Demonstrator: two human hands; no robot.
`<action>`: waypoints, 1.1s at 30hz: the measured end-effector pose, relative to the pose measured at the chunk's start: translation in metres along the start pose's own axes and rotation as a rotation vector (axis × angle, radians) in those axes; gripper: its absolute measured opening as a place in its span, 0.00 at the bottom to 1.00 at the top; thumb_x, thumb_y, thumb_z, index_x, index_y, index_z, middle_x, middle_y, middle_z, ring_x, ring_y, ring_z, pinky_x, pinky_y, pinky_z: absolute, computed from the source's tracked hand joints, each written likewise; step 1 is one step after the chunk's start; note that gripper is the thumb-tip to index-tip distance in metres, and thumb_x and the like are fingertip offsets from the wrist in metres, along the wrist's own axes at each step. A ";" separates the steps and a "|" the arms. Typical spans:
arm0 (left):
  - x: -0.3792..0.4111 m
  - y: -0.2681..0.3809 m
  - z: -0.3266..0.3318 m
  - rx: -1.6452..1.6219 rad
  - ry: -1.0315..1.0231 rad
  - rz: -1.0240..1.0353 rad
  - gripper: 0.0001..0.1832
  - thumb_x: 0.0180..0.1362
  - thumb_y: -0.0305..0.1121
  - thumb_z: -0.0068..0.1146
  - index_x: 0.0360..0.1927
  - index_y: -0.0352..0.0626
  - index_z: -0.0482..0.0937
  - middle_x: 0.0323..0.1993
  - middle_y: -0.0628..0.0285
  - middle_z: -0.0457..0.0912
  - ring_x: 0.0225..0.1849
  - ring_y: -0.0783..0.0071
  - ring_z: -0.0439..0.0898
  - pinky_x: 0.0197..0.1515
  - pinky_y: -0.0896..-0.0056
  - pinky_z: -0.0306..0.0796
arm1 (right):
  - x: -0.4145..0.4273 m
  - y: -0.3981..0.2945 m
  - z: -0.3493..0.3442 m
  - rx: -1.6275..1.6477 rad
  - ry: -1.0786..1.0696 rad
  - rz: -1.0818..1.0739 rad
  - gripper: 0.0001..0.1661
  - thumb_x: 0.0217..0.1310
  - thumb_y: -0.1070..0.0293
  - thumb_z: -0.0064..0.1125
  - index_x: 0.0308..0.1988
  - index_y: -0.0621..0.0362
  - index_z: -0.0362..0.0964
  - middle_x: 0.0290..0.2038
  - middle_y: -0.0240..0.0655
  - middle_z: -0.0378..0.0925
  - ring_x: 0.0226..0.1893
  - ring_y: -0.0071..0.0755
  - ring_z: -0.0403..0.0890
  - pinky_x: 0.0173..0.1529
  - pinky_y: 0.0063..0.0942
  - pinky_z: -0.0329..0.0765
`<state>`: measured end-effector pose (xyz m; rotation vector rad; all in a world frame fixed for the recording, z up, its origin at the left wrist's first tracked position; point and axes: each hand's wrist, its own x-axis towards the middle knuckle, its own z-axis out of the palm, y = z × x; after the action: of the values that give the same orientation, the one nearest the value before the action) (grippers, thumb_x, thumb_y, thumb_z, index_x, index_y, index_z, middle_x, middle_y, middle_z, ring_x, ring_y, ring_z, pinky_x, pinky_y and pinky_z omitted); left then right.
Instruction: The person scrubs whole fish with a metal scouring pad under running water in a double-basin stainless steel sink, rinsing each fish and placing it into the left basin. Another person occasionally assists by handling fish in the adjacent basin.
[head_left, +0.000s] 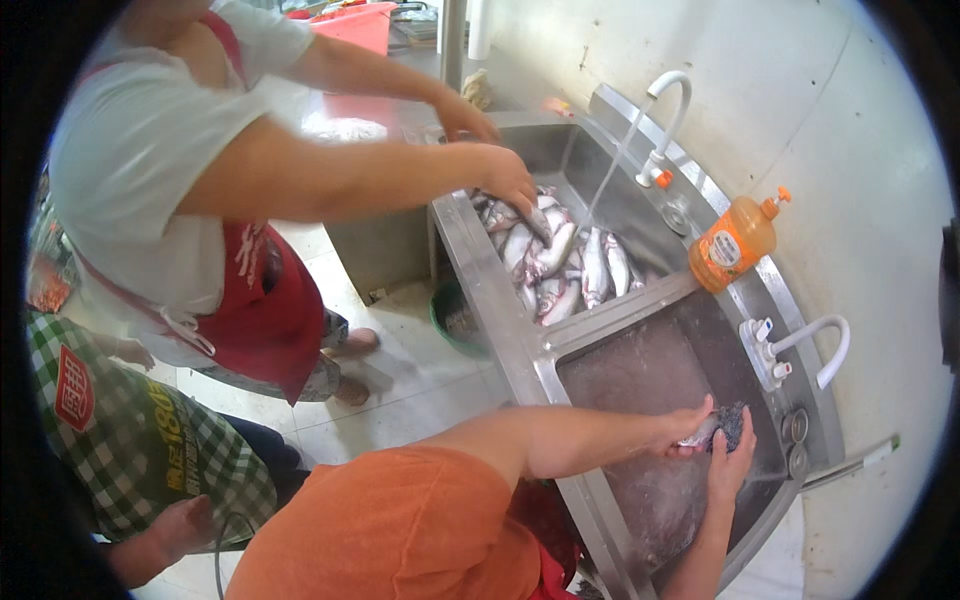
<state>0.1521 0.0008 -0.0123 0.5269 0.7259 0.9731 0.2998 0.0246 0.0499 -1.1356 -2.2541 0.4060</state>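
Note:
Over the near basin of a stainless steel double sink (559, 341), my left hand (684, 431) grips a small silvery fish (703, 433). My right hand (733, 454) holds a dark mesh scouring pad (726, 426) against the fish. The two hands almost meet, and their fingers hide much of the fish. Below them is the brownish floor of the near basin (637, 390). In the far basin lies a heap of whole fish (555, 255), under a running stream of water.
A co-worker in a red apron (262, 300) reaches into the far basin. Another person wears a green checked apron (150, 427). Two white faucets (679, 112) (806, 330) and an orange pump bottle (731, 244) line the wall side. A green tub (446, 330) stands on the floor.

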 end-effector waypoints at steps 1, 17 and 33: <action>-0.007 0.006 -0.003 -0.044 -0.011 0.035 0.36 0.57 0.74 0.21 0.43 0.60 0.73 0.19 0.72 0.72 0.12 0.82 0.65 0.12 0.80 0.51 | 0.004 -0.009 0.004 -0.011 0.034 0.003 0.34 0.53 0.64 0.56 0.61 0.57 0.60 0.53 0.50 0.67 0.54 0.53 0.69 0.58 0.43 0.66; -0.027 0.071 -0.047 -0.274 0.328 0.161 0.25 0.62 0.62 0.41 0.34 0.50 0.73 0.22 0.65 0.74 0.16 0.77 0.68 0.15 0.77 0.52 | 0.058 -0.069 0.046 0.096 -0.023 -0.178 0.15 0.51 0.67 0.62 0.42 0.53 0.75 0.44 0.42 0.71 0.46 0.48 0.74 0.49 0.38 0.72; -0.026 0.062 -0.026 0.035 0.437 0.159 0.25 0.62 0.62 0.42 0.34 0.51 0.74 0.24 0.67 0.75 0.19 0.76 0.71 0.19 0.76 0.56 | 0.069 -0.032 0.047 -0.025 0.208 -0.028 0.11 0.52 0.65 0.61 0.38 0.54 0.76 0.41 0.44 0.73 0.44 0.49 0.75 0.48 0.39 0.73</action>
<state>0.0891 0.0097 0.0212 0.4098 1.1050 1.2446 0.2177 0.0604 0.0536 -1.1041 -2.0966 0.2369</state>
